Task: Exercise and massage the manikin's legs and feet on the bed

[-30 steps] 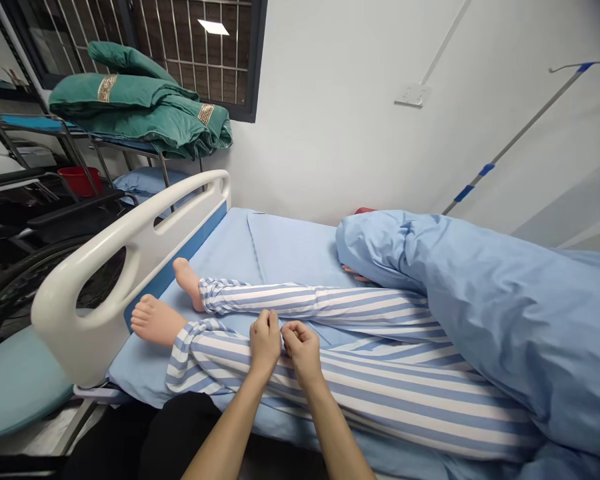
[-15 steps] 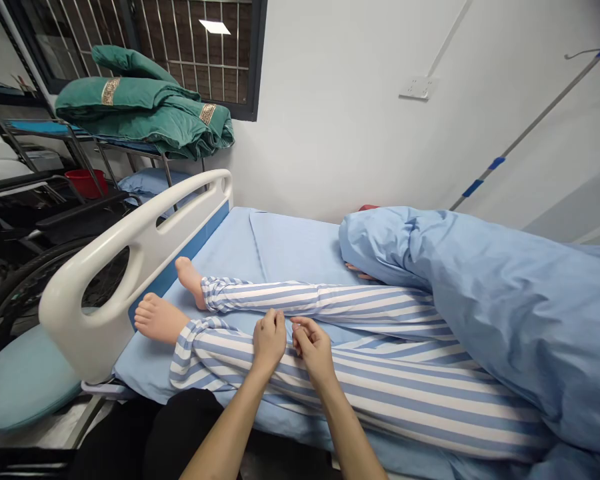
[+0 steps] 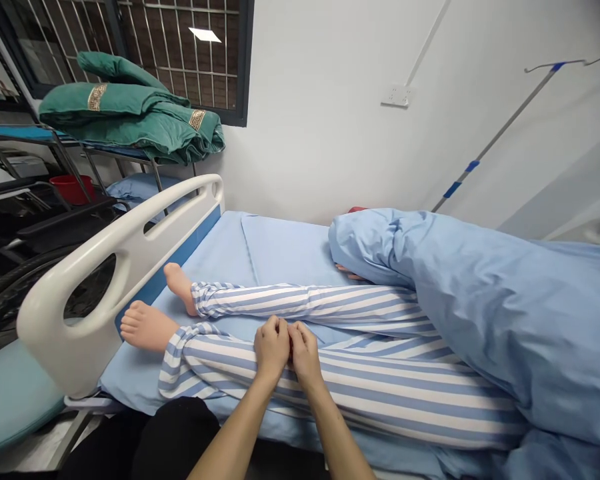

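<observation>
A mannequin lies on a hospital bed in blue-and-white striped pyjamas, its bare near foot (image 3: 146,327) and far foot (image 3: 179,287) pointing towards the footboard. My left hand (image 3: 271,348) and my right hand (image 3: 305,357) sit side by side on the near trouser leg (image 3: 380,393), fingers curled down onto the cloth. The far trouser leg (image 3: 305,301) lies just beyond them, untouched. A light blue duvet (image 3: 480,320) covers the upper body, hiding it, with a mannequin hand (image 3: 349,272) showing at its edge.
The white bed footboard (image 3: 105,247) stands left of the feet, with a wheelchair (image 3: 10,293) beyond it. Green folded bedding (image 3: 130,113) and a red bucket (image 3: 70,190) sit on a rack by the barred window. An IV pole (image 3: 495,137) leans along the wall.
My right hand has moved left and closed, and now touches my left hand. The view has shifted slightly, moving the scene left in the frame.
</observation>
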Tool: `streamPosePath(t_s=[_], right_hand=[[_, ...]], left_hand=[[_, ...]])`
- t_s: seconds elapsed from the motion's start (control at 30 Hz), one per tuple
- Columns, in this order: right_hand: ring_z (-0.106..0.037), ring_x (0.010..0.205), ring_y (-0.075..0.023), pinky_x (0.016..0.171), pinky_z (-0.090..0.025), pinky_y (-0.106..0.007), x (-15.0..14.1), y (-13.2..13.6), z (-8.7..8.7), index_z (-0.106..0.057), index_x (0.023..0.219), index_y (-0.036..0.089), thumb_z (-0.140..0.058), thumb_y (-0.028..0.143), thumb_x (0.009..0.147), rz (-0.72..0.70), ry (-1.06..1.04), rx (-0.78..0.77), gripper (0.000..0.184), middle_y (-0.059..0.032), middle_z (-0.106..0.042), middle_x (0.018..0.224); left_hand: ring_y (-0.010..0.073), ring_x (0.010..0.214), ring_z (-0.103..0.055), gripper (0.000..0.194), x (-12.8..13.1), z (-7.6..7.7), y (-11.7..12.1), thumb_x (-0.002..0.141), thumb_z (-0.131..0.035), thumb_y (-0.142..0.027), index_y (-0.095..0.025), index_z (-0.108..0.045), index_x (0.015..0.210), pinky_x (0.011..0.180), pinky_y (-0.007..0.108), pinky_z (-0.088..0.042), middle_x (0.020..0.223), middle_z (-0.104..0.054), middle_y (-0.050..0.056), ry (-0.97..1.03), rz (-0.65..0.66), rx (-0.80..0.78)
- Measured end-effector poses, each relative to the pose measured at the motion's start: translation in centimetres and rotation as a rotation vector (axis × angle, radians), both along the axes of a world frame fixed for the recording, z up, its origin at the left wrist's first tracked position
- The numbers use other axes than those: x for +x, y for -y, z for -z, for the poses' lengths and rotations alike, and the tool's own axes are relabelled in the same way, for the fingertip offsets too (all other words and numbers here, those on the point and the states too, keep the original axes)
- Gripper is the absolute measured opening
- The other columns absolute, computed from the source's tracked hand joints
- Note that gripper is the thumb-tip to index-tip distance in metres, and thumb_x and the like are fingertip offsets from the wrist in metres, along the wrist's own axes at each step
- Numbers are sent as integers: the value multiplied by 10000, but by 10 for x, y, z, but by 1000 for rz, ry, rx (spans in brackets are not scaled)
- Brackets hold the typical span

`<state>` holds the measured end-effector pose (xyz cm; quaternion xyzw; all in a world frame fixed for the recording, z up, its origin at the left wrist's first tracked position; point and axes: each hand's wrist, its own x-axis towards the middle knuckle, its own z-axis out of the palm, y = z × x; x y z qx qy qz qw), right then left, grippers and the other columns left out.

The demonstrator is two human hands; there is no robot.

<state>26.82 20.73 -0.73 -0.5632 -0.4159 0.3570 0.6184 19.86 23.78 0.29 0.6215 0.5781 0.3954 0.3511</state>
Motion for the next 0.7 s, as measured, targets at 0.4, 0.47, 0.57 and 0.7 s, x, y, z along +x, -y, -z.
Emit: streamPosePath(t_s=[0.4, 0.47, 0.57, 0.7], right_hand=[[-318, 489, -93, 468, -287, -226, 27, 16, -5, -363, 550, 204, -474, 419, 828, 39, 168, -22, 368, 54, -341, 502], [-322, 483, -93, 458, -286, -225, 30, 15, 3, -362, 551, 206, -458, 426, 837, 55, 127, -25, 373, 54, -338, 500], [-275, 440, -85, 417, -254, -223, 31, 14, 8, -334, 559, 216, -448, 442, 834, 69, -9, -31, 374, 65, -304, 484], [-270, 446, -86, 415, -265, -221, 32, 16, 4, -322, 560, 218, -463, 456, 810, 132, -48, -9, 372, 65, -302, 489]], left_hand=[[114, 510, -336, 316, 0, 3, 2, 806, -422, -260, -198, -352, 504, 554, 260, -195, 480, -390, -34, -98, 22, 49], [107, 504, -316, 322, 3, 2, 0, 799, -428, -262, -196, -327, 500, 549, 257, -199, 473, -351, -43, -67, 48, 51], [95, 500, -311, 346, 13, -6, -1, 804, -422, -283, -194, -293, 495, 537, 244, -221, 472, -312, -52, 63, 110, 44], [88, 502, -325, 369, 30, -15, 8, 841, -381, -358, -200, -284, 522, 523, 229, -255, 489, -308, -55, 282, 183, 49]])
